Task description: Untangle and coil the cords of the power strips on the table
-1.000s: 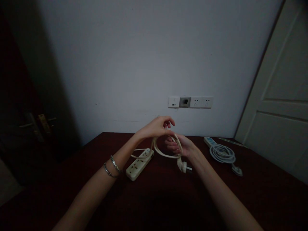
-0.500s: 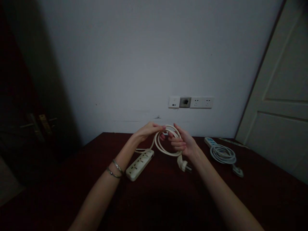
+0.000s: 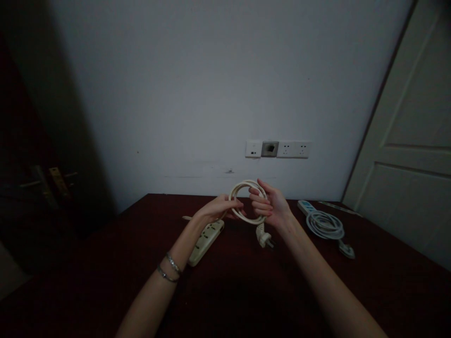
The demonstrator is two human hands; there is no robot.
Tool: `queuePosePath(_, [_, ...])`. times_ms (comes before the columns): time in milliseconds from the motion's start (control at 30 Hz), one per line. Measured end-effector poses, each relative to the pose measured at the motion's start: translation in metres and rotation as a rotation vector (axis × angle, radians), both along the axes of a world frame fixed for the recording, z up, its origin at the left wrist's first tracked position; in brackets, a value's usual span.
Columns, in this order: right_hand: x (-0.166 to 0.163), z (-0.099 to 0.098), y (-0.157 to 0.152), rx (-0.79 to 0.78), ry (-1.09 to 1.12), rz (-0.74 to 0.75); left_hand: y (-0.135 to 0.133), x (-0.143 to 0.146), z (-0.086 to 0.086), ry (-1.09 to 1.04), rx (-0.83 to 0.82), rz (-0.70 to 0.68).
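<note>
Lowered since a moment ago, the left hand [image 3: 216,210] pinches the near-left side of an upright cream cord coil [image 3: 246,203] that the right hand [image 3: 271,206] grips from the right, plug [image 3: 263,237] dangling below, power strip [image 3: 206,236] lying left on the table [image 3: 246,291].

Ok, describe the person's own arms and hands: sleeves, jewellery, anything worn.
Both forearms are bare, with no sleeves in view. The left wrist carries two thin silvery bangles, one plain and one that looks textured or beaded. The left hand and right hand wear no gloves; the dim light does not show any rings. The right wrist has nothing on it.
</note>
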State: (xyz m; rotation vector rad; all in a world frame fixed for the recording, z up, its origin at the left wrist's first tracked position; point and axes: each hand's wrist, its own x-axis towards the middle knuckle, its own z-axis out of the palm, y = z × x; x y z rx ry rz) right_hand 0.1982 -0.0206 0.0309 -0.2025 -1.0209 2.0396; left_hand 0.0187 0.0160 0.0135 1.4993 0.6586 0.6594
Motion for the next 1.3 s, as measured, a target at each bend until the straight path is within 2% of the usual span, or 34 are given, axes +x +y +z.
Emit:
queuePosePath(167, [-0.002,0.0,0.0,-0.011,0.032,-0.085,0.01,-0.003,-0.008,-0.141,-0.117,-0.082])
queuePosePath(300, [-0.003,0.0,0.0,-0.023,0.087,-0.108,0.011,-0.002,-0.012,-0.339,-0.189,-0.092])
queuePosePath(533, [-0.008,-0.003,0.003,-0.037,0.127,-0.169,-0.009,0.007,-0.001,-0.561,-0.253,-0.097])
queuePosePath(767, [-0.019,-0.008,0.006,-0.042,0.039,-0.197,-0.015,0.006,0.008,-0.475,-0.208,-0.073])
queuePosePath(933, [-0.034,-0.002,-0.005,-0.099,-0.077,-0.372,-0.017,0.001,0.012,-0.402,-0.143,-0.042])
queuePosePath(1067, [-0.041,0.003,-0.011,-0.079,-0.159,-0.482,-0.019,-0.001,0.016,-0.367,-0.115,-0.045])
queuePosePath(1300, [-0.047,-0.002,-0.008,-0.041,-0.311,-0.662,-0.021,0.007,0.011,-0.28,-0.013,0.133])
